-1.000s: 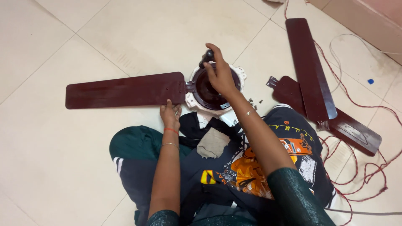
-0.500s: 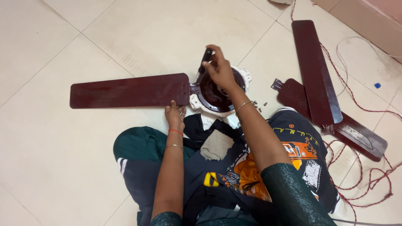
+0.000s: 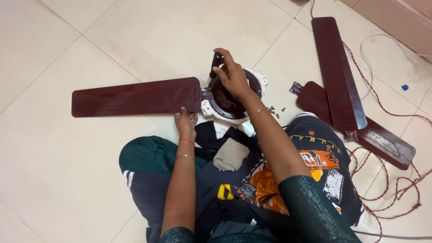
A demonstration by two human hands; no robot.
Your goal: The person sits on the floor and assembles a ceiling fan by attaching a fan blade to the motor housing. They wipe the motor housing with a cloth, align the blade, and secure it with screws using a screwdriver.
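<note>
A ceiling fan motor, dark maroon on a white housing, lies on the tiled floor in front of my lap. One maroon blade is attached to it and stretches left. My right hand grips a black-handled screwdriver, its tip down at the blade's bracket beside the motor. My left hand presses on the blade's near edge close to the motor. A few loose screws lie just right of the motor.
Two detached maroon blades lie crossed on the floor to the right. Red twisted wire and a white cable trail around them. A dark printed cloth covers my lap.
The view has shifted, so the fan sits a little further right and lower in the picture. My right hand stays on the screwdriver and my left hand stays on the blade.
</note>
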